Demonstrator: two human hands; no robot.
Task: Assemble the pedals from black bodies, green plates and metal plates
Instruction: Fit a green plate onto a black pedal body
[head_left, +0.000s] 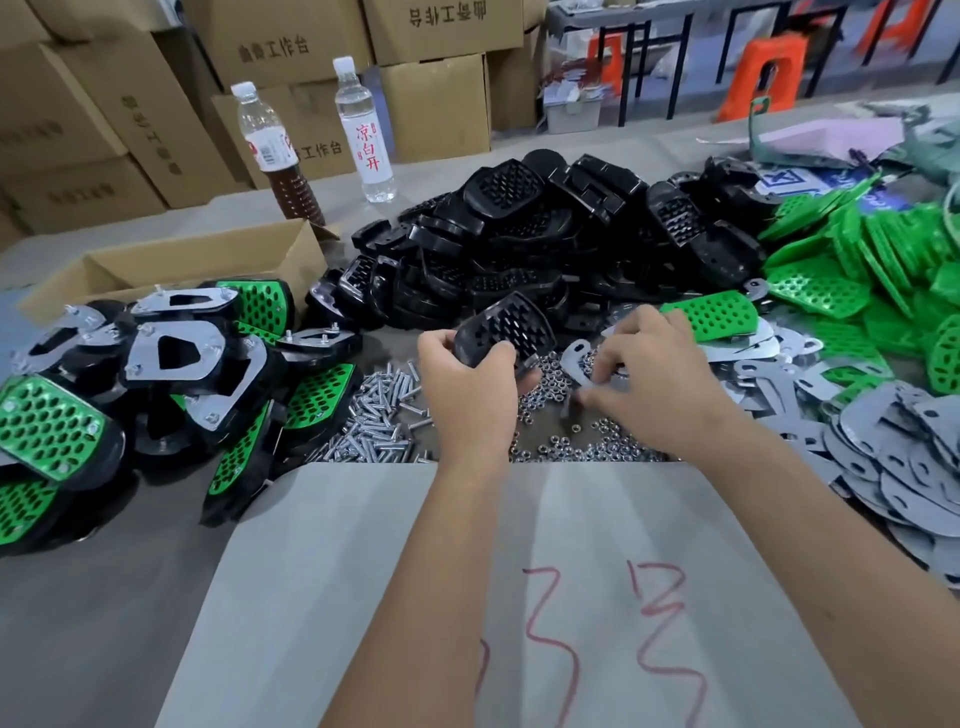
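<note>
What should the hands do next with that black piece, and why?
Probably lift the metal plate onto the black body. The left hand already grips the body above the nuts, and the right hand is pinching at the plate beside it, so joining them looks like the next step.

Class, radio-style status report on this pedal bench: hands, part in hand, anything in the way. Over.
Left hand grips black body. Right hand pinches metal plate over nuts. No green plate fitted yet. Nothing blocking.

Perforated black body (503, 326) tilted, beside curved metal plate (574, 358)
</note>
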